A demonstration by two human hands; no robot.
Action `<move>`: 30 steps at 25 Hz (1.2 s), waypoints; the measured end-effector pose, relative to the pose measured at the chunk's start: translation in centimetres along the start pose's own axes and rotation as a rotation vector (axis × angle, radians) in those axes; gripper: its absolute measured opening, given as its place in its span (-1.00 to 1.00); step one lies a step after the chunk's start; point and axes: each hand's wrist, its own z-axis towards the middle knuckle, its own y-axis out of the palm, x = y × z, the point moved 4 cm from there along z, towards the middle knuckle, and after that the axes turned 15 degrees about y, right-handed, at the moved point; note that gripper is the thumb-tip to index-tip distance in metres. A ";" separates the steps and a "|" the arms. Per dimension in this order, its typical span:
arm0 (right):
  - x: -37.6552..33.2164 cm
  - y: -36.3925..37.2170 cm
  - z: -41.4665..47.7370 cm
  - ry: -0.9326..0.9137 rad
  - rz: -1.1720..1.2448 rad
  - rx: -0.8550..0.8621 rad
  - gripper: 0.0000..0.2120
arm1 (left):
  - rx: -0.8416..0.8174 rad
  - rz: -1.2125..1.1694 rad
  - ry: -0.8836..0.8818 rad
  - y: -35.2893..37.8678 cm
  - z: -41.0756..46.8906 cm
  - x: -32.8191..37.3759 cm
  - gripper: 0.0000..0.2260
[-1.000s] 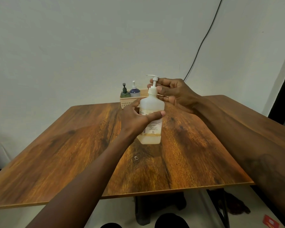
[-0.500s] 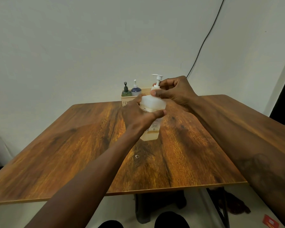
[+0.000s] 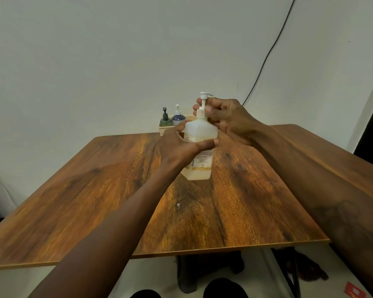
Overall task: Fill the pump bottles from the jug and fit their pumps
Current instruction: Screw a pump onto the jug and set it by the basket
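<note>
A translucent white pump bottle [image 3: 199, 168] with a printed label and a little pale liquid at its bottom stands upright on the wooden table [image 3: 95, 190]. My left hand [image 3: 179, 145] wraps around its upper body. My right hand [image 3: 226, 119] is closed on the white pump [image 3: 202, 104] at the bottle's neck, with the spout showing above the fingers. At the table's far edge a green pump bottle [image 3: 165, 121] and a blue pump bottle [image 3: 178, 117] stand in a cream basket [image 3: 162, 130]. No jug is in view.
A black cable [image 3: 267, 54] runs down the white wall behind the table. A second wooden tabletop [image 3: 332, 155] adjoins on the right. A small pale speck [image 3: 178, 204] lies on the table in front of the bottle. Below the front edge are dark table legs and the floor.
The bottle has stayed in my left hand's grip while my right hand shifted around the pump collar, its fingers turning at the neck. The spout now points more to the right.
</note>
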 end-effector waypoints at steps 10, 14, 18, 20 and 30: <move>0.3 0.4 -0.1 0.048 -0.120 0.270 -0.45 | 0.002 0.103 0.103 0.5 -0.1 0.6 -0.21; 0.5 0.3 0.0 0.068 0.086 -0.054 -0.69 | -0.035 -0.065 -0.010 0.7 0.0 0.1 -0.32; 1.0 -0.2 -0.7 -0.020 0.042 0.028 -0.71 | -0.088 -0.133 -0.024 0.7 -0.2 0.1 -0.39; 0.7 0.0 -0.7 -0.074 -0.005 0.242 -0.68 | -0.006 -0.083 -0.008 0.8 0.0 0.6 -0.38; -0.1 1.1 -0.5 -0.024 -0.527 0.884 -0.46 | 0.068 0.141 0.078 2.4 -1.2 1.5 -0.22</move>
